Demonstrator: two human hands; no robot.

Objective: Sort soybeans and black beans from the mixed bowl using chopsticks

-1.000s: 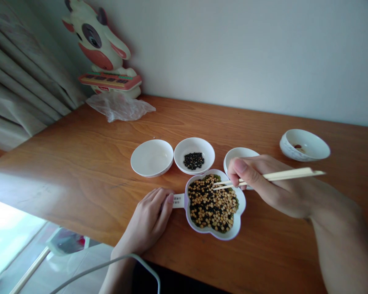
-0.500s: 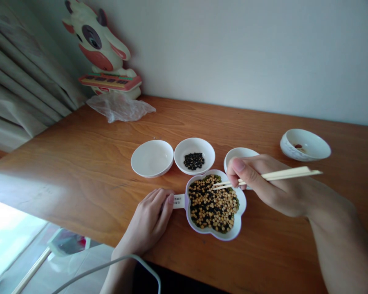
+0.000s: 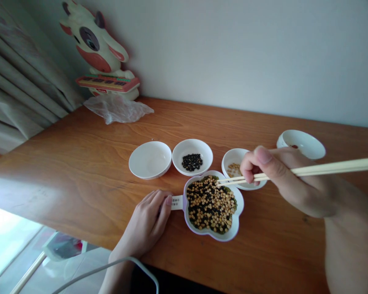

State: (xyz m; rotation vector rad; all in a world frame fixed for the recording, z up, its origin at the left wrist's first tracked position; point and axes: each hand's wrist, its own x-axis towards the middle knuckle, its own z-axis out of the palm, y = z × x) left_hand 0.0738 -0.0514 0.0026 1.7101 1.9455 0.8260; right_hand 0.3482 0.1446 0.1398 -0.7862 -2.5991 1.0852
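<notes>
My left hand [image 3: 149, 218] is closed around the labelled handle of a flower-shaped white and lilac dish [image 3: 239, 204], which rests on the table. Mixed black, tan and green beans [image 3: 211, 208] fill it. My right hand [image 3: 290, 179] grips a pair of pale chopsticks [image 3: 334, 168]; their tips are at the upper right part of the beans. Whether the tips pinch a bean is too small to tell. Behind the dish, one white bowl [image 3: 150, 159] has nothing visible in it, another [image 3: 207, 149] contains black beans [image 3: 192, 162], and a third, partly behind my fingers, contains tan beans [image 3: 234, 169].
A bigger white bowl [image 3: 313, 147] with a small brown bit inside stands at the back right. A crumpled plastic bag [image 3: 118, 109] lies before a cow-shaped toy keyboard [image 3: 107, 81] at the back left. A grey cable [image 3: 110, 265] crosses my left forearm.
My right hand has moved to the right with the chopsticks, uncovering the tan beans in the third bowl. The chopstick tips have shifted slightly right. My left hand keeps its hold.
</notes>
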